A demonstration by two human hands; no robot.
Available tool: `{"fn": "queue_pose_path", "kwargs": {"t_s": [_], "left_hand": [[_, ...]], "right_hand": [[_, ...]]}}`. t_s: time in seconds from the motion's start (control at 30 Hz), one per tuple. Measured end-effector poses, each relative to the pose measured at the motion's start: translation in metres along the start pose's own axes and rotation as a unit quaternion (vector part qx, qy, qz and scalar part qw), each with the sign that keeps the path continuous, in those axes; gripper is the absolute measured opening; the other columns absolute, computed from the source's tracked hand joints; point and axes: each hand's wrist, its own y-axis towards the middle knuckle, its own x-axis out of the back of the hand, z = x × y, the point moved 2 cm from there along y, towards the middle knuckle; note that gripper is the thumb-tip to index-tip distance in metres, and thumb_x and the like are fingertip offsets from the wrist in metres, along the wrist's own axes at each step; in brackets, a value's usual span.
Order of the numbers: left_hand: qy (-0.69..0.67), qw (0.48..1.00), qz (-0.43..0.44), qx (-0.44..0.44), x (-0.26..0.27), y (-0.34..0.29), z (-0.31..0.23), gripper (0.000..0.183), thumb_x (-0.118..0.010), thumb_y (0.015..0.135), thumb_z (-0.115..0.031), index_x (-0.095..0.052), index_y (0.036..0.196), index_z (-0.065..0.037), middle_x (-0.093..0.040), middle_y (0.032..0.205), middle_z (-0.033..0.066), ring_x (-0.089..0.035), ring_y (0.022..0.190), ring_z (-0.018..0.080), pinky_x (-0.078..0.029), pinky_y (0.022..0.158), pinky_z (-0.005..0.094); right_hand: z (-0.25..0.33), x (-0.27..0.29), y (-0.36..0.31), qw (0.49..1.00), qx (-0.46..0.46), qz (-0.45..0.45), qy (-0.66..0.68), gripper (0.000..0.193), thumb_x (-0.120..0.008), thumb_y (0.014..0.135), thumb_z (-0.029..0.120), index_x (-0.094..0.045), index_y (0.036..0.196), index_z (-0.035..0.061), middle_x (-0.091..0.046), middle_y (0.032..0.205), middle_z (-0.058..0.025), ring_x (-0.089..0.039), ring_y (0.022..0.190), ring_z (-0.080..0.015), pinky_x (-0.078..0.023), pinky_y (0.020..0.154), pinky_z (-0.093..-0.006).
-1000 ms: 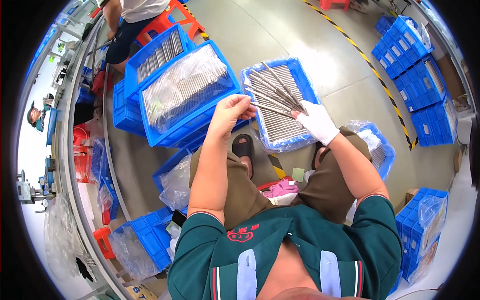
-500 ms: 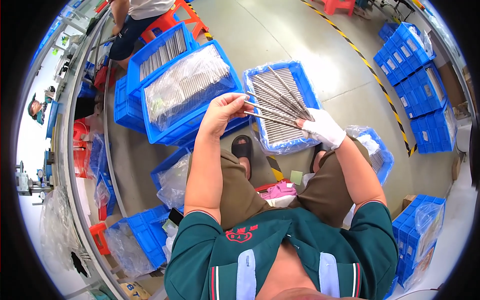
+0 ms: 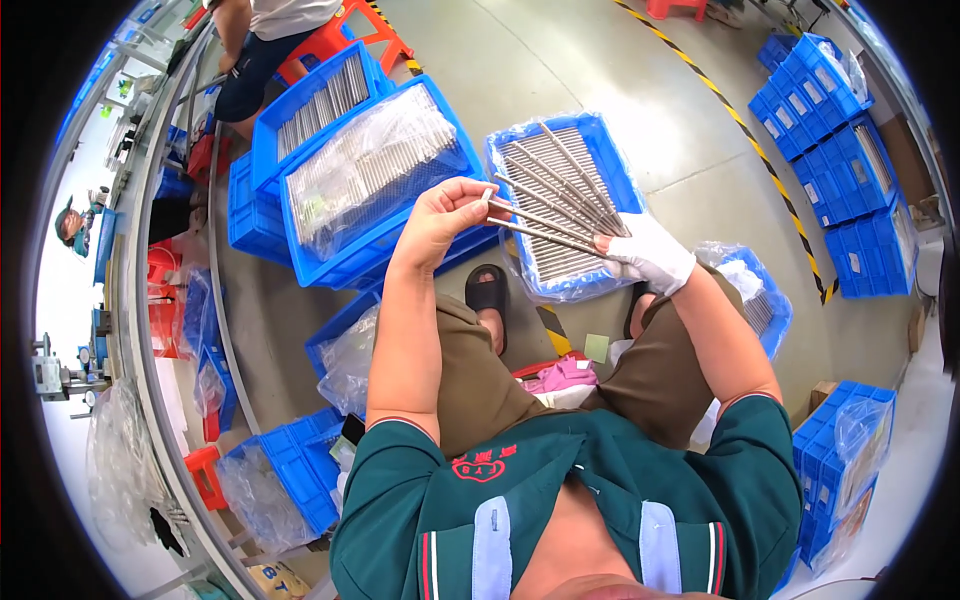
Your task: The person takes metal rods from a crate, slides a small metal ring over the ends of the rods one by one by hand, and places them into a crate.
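My right hand (image 3: 648, 252), in a white glove, is closed around one end of several thin metal rods (image 3: 556, 190). They spread like a fan toward the upper left. My left hand (image 3: 447, 222) is bare, its thumb and fingers pinched together at the free end of one of the lower rods. A small whitish bit shows at those fingertips, too small to make out. Below the fanned rods stands a blue crate (image 3: 622, 160) lined with clear plastic, with rows of similar metal rods inside.
To the left, stacked blue crates (image 3: 300, 262) hold more rods, some under clear film. A smaller blue crate (image 3: 772, 300) stands beside my right knee. More blue crates (image 3: 835, 180) are piled at the far right. Another person (image 3: 285, 20) sits near a red stool (image 3: 372, 35) at upper left.
My left fingers remain pinched at the rod end, where a small whitish bit now shows. The rods in my right hand have shifted only slightly, and the view has moved a little.
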Motion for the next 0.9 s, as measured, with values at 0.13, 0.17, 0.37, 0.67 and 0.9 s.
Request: {"fn": "queue_pose_path", "kwargs": {"t_s": [0.13,0.17,0.37,0.67,0.9], "left_hand": [[-0.032,0.999,0.041,0.015,-0.009,0.000,0.005,0.024,-0.064,0.080,-0.009,-0.057,0.102,0.001,-0.065,0.094,0.0138,-0.063,0.088,0.0207,-0.049,0.081,0.0305],[-0.032,0.998,0.042,0.015,-0.010,0.001,0.004,0.024,-0.064,0.080,-0.009,-0.057,0.102,0.001,-0.065,0.094,0.0138,-0.063,0.088,0.0207,-0.049,0.081,0.0305],[0.076,0.992,-0.102,0.014,0.017,-0.004,-0.010,0.025,-0.059,0.086,-0.024,-0.060,0.098,-0.002,-0.066,0.086,0.0091,-0.063,0.085,0.0167,-0.048,0.079,0.0282],[0.040,0.999,-0.033,-0.014,-0.002,0.003,0.001,0.023,-0.062,0.084,-0.018,-0.062,0.097,0.000,-0.064,0.096,0.0085,-0.060,0.087,0.0160,-0.042,0.087,0.0303],[0.035,0.998,-0.056,0.002,-0.005,0.001,0.002,0.024,-0.065,0.081,-0.009,-0.059,0.101,0.001,-0.064,0.098,0.0097,-0.060,0.091,0.0144,-0.043,0.086,0.0258]], "right_hand": [[0.007,-0.003,-0.001,0.998,0.014,0.023,-0.048,0.018,-0.059,0.084,0.020,-0.054,0.075,0.0053,-0.049,0.057,0.0017,-0.041,0.048,-0.0054,-0.031,0.043,-0.0208],[0.008,-0.004,-0.002,0.997,0.024,0.021,-0.066,0.019,-0.059,0.084,0.020,-0.054,0.074,0.0054,-0.049,0.057,0.0017,-0.041,0.048,-0.0054,-0.031,0.043,-0.0210],[-0.002,0.011,0.000,0.995,0.028,0.005,-0.095,0.024,-0.057,0.085,0.023,-0.055,0.072,0.0044,-0.051,0.056,0.0001,-0.045,0.050,-0.0075,-0.035,0.046,-0.0232],[0.010,-0.001,-0.004,0.949,0.065,-0.046,-0.306,0.030,-0.052,0.087,0.031,-0.058,0.078,0.0028,-0.053,0.057,-0.0057,-0.053,0.054,-0.0147,-0.041,0.053,-0.0291],[0.004,-0.003,0.002,0.872,0.194,-0.109,-0.436,0.031,-0.052,0.086,0.032,-0.060,0.082,0.0023,-0.055,0.058,-0.0089,-0.055,0.054,-0.0192,-0.042,0.055,-0.0316]]}}
